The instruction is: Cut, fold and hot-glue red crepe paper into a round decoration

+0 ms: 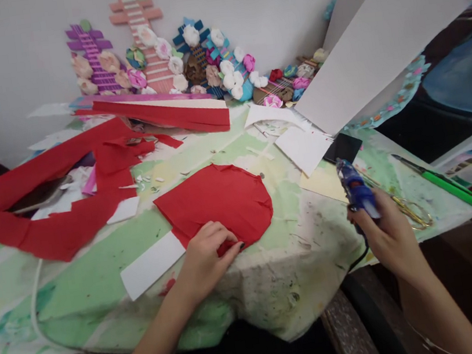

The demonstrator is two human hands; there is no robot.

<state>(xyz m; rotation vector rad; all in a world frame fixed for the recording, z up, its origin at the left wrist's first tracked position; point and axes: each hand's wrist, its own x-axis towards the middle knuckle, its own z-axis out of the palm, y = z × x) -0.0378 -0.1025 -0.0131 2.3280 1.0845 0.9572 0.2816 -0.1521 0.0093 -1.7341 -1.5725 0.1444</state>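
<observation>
My left hand point(209, 255) pinches the near edge of a rounded piece of red paper point(217, 203) that lies on the paint-stained table point(100, 272). My right hand point(386, 232) is wrapped round the handle of a blue glue gun point(355, 186), whose nozzle points away from me toward the table's far side. A black cord drops from the gun below my hand. A white card strip point(151, 264) lies just left of my left hand.
Large red paper offcuts point(48, 215) cover the left of the table. Paper-flower crafts point(167, 63) lean on the wall behind. A big white sheet point(375, 40) slants at the right. Yellow-handled scissors point(414, 211) and a green cutter point(457, 190) lie beside my right hand.
</observation>
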